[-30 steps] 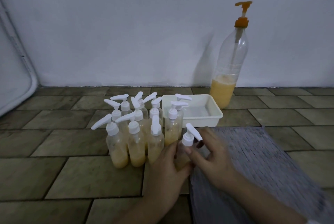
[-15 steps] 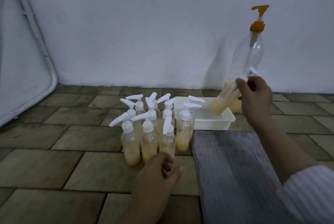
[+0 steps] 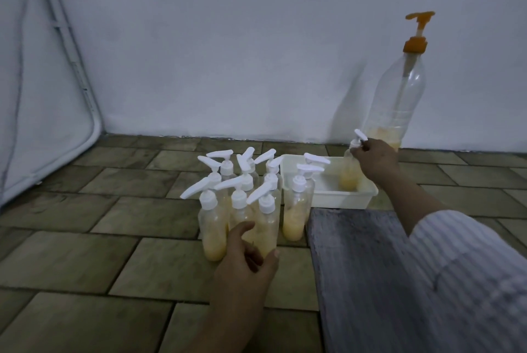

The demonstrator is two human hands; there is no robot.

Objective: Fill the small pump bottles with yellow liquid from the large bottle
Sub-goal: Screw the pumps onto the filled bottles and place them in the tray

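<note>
Small pump bottles (image 3: 242, 204) stand in a tight cluster on the tiled floor (image 3: 85, 238), each part-filled with yellow liquid under a white pump top; none carries a label or any writing that can be read. One more small bottle (image 3: 350, 170) stands upright inside the white tray (image 3: 342, 198), near its far right corner, and the right hand (image 3: 376, 157) pinches its pump head between curled fingers. The large bottle (image 3: 396, 102), with an orange pump and a low layer of yellow liquid, stands against the wall just behind that hand, also unlabelled. The left hand (image 3: 245, 264) rests by the front bottles of the cluster, fingers loosely curled, gripping nothing. A grey board (image 3: 356, 267) lies just in front of the tray's near edge. Bare tiles spread wide to the left of the cluster.
</note>
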